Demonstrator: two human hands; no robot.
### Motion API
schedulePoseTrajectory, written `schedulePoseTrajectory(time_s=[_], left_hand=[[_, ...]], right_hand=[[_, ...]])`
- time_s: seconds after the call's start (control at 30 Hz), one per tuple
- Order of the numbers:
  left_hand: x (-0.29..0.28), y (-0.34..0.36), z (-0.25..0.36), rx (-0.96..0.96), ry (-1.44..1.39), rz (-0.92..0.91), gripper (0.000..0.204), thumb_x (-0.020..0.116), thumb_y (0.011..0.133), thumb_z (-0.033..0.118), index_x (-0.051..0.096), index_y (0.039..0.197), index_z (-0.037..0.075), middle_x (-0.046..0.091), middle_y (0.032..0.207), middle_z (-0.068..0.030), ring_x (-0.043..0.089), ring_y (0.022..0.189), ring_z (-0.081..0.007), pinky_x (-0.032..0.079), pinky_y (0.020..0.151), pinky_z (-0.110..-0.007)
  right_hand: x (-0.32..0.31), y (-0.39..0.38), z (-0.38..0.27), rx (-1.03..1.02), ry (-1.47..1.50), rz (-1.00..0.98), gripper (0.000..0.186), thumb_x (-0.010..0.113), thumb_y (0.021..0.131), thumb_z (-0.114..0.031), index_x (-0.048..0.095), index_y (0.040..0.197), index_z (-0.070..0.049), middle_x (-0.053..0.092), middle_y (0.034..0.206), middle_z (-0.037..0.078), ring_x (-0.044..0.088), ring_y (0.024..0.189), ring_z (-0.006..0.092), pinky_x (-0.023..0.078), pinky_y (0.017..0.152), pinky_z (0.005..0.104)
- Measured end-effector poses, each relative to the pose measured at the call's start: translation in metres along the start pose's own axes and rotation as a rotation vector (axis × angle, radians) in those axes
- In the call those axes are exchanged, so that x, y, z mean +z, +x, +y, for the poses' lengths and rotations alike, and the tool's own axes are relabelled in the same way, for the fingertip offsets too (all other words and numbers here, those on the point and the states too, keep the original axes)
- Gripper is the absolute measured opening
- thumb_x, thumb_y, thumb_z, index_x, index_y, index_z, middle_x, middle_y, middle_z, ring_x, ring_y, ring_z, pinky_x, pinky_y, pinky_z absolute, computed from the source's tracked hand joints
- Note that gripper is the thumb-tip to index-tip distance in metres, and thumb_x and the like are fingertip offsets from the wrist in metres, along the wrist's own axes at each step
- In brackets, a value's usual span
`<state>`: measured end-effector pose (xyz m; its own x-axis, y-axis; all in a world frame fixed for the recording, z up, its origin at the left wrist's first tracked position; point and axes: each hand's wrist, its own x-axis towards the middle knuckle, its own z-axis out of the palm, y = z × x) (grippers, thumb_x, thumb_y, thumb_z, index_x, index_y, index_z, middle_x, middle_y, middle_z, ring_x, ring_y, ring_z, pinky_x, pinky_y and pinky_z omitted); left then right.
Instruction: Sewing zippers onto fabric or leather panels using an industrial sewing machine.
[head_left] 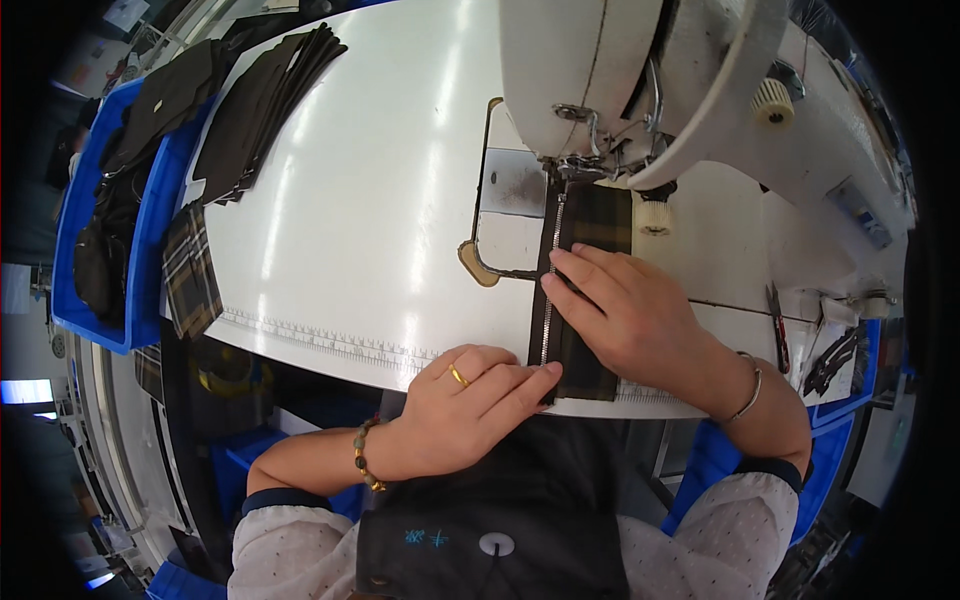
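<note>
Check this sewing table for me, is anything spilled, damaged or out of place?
I see no spill or damage. Slightly odd: a plaid cloth droops at the left edge of the table, beside the blue bin, looking less tidy than the dark stack. The zipper runs fairly straight.

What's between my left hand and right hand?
In the head view, a silver-toothed metal zipper and dark plaid fabric lie between your left hand and right hand.
</note>
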<state>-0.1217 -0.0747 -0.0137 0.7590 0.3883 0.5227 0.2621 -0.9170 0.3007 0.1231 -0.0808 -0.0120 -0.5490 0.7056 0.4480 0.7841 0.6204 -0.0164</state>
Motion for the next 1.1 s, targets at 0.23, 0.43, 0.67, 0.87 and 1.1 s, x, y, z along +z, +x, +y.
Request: schedulePoseTrajectory(time_s=[0.23, 0.43, 0.67, 0.87, 1.1], left_hand=[[0.002, -0.009, -0.007, 0.014, -0.088, 0.053, 0.026, 0.077, 0.073, 0.015, 0.078, 0.098, 0.008, 0.07, 0.098, -0.0017, 0.063, 0.095, -0.0205, 0.056, 0.078, -0.036], [-0.001, -0.012, -0.002, 0.097, 0.047, 0.058, 0.033, 0.086, 0.067, 0.019, 0.081, 0.099, 0.012, 0.065, 0.085, 0.004, 0.058, 0.078, -0.0161, 0.055, 0.073, -0.033], [-0.002, -0.011, 0.001, 0.113, 0.121, 0.052, 0.033, 0.087, 0.067, 0.019, 0.082, 0.1, 0.013, 0.06, 0.082, 0.0056, 0.055, 0.074, -0.0142, 0.054, 0.073, -0.032], [-0.018, 0.007, -0.017, -0.013, -0.012, 0.025, 0.032, 0.083, 0.071, 0.014, 0.078, 0.102, 0.008, 0.061, 0.083, 0.0029, 0.056, 0.074, -0.0166, 0.046, 0.066, -0.029], [-0.008, 0.066, -0.064, 0.04, 0.108, -0.146, 0.045, 0.077, 0.081, 0.009, 0.07, 0.125, 0.006, 0.068, 0.127, -0.0079, 0.065, 0.107, -0.0274, 0.055, 0.085, -0.037]], right_hand=[[-0.001, 0.001, 0.001, -0.02, -0.017, -0.007, 0.03, 0.065, 0.084, -0.015, 0.071, 0.109, 0.0, 0.07, 0.121, 0.016, 0.068, 0.11, 0.0289, 0.056, 0.09, 0.0379], [-0.003, 0.002, -0.001, -0.008, -0.072, 0.002, 0.029, 0.064, 0.085, -0.016, 0.071, 0.109, -0.002, 0.07, 0.122, 0.014, 0.066, 0.116, 0.0284, 0.055, 0.094, 0.0382], [-0.001, 0.001, 0.0, 0.008, 0.023, -0.028, 0.031, 0.065, 0.086, -0.016, 0.071, 0.11, 0.002, 0.07, 0.123, 0.018, 0.068, 0.115, 0.0307, 0.054, 0.099, 0.042], [-0.002, 0.003, -0.004, 0.036, 0.086, -0.025, 0.037, 0.072, 0.085, -0.019, 0.07, 0.112, 0.006, 0.069, 0.122, 0.024, 0.068, 0.114, 0.0339, 0.055, 0.097, 0.0427], [0.0, 0.0, -0.01, 0.004, 0.036, -0.036, 0.041, 0.071, 0.084, -0.02, 0.07, 0.113, 0.009, 0.069, 0.122, 0.025, 0.068, 0.114, 0.0363, 0.056, 0.096, 0.0418]])
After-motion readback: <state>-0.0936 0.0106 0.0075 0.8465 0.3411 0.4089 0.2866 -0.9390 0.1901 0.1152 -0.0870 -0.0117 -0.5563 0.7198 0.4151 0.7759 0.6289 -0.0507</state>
